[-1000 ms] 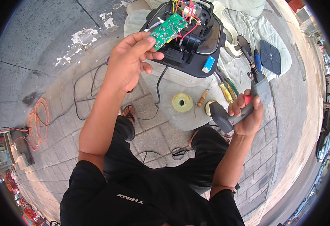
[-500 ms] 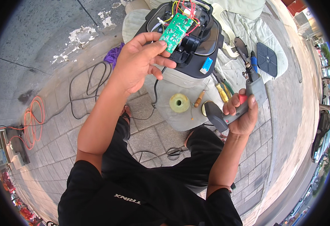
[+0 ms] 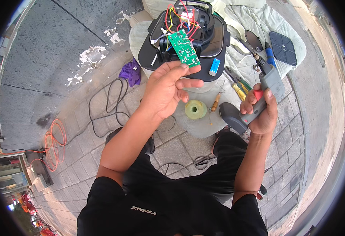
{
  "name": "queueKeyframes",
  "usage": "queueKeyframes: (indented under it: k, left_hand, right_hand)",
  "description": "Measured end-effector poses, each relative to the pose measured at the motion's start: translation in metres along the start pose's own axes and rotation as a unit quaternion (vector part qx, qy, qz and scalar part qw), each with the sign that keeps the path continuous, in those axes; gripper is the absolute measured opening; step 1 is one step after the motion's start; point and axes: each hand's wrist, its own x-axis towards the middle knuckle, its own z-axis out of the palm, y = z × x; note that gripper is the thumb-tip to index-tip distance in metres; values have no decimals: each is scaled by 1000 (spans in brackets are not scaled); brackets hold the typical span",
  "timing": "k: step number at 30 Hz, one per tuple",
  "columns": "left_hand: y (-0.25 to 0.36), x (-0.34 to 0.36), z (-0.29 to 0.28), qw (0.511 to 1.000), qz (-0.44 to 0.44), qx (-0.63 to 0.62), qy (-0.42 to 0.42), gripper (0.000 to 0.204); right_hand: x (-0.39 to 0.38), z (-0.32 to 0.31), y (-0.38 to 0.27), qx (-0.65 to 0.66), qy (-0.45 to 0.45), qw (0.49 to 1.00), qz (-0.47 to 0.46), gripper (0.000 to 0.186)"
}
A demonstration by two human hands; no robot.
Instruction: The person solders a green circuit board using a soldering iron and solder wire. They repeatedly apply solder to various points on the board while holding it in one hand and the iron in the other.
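My left hand [image 3: 163, 90] pinches the lower edge of a green circuit board [image 3: 184, 48] between thumb and fingers. Red, yellow and white wires [image 3: 190, 21] run from the board into an opened black appliance [image 3: 150, 59] behind it. My right hand [image 3: 265, 116] is wrapped round the grip of a grey pistol-shaped cordless tool [image 3: 274, 83], fingers by its red trigger. A metal fitting and a narrow front part extend from the tool, pointing away from me. A small blue-and-white block [image 3: 215, 67] lies on the appliance's near right corner.
On the pale cloth [image 3: 172, 122] sit a yellowish roll [image 3: 191, 110], a wooden-handled tool [image 3: 215, 104] and yellow-handled pliers [image 3: 239, 93]. A black square plate [image 3: 283, 48] lies at the far right. Left are a purple cloth [image 3: 130, 73], black cable [image 3: 108, 94] and orange cord [image 3: 56, 143].
The board has turned, and its held end now points toward the lower right. My left hand sits lower in view, nearer me. The whole view has shifted slightly; both grips remain.
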Motion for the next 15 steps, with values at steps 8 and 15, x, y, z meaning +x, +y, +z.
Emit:
queueKeyframes:
  k: [8, 15]
  left_hand:
    - [-17, 3, 11, 983, 66, 165, 36, 27]
    - [-5, 5, 1, 911, 161, 374, 64, 22]
  right_hand:
    - [0, -1, -2, 4, -17, 1000, -12, 43]
    - [-2, 0, -4, 14, -16, 1000, -15, 42]
